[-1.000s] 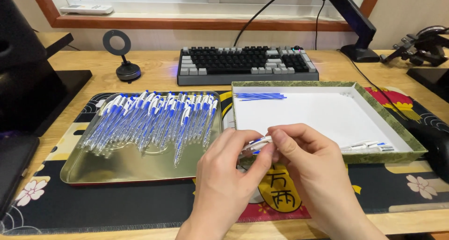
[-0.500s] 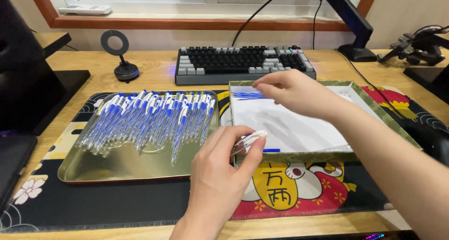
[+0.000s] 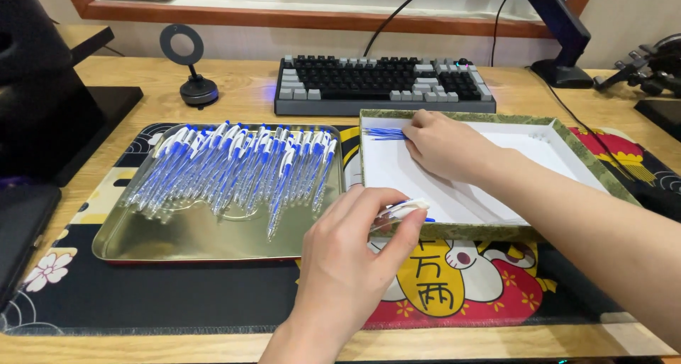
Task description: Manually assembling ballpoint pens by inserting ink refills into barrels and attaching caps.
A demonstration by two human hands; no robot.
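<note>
My left hand (image 3: pixel 351 265) holds a clear pen barrel with a white cap (image 3: pixel 401 211) just in front of the near rim of a white-lined box (image 3: pixel 454 231). My right hand (image 3: pixel 447 148) reaches into the box's far left corner, its fingers on a small bundle of blue refills (image 3: pixel 383 133). To the left, a gold metal tray (image 3: pixel 191 240) holds several blue-and-clear pens (image 3: pixel 234 167) laid side by side.
A dark keyboard (image 3: pixel 383 84) lies behind the box. A small round stand (image 3: pixel 193 87) is at the back left, a black monitor base (image 3: pixel 64 116) at the far left. A monitor arm (image 3: pixel 560 34) and cables stand at the back right. A patterned desk mat (image 3: pixel 454 293) covers the desk.
My right hand left the pen held in front of me and reached across into the box's far left corner to the blue refills. My left hand keeps the pen barrel.
</note>
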